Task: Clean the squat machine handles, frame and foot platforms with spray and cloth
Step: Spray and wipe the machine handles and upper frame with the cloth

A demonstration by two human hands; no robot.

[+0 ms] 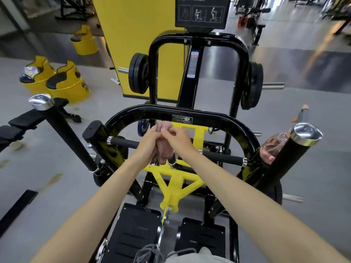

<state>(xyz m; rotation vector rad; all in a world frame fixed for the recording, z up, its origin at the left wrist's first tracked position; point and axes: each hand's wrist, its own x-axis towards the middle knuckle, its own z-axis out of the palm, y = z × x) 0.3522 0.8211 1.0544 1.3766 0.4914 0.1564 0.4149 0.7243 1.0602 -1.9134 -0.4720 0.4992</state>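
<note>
I pinched bunched pink woven cloth [164, 125] in left hand [150, 142] and right hand [177, 138] | just under curved black steel frame bar [152, 111] | likely folding for a clean face

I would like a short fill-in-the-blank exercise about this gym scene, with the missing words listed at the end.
1. The left hand and the right hand hold a ____ cloth between them.
2. The label on the curved black bar reads Hammer ____.
3. The spray bottle sits beside the handle on the person's ____ side.
4. The sign at the top reads Squat ____.

Missing words: pink; Strength; right; Trainer.
</note>
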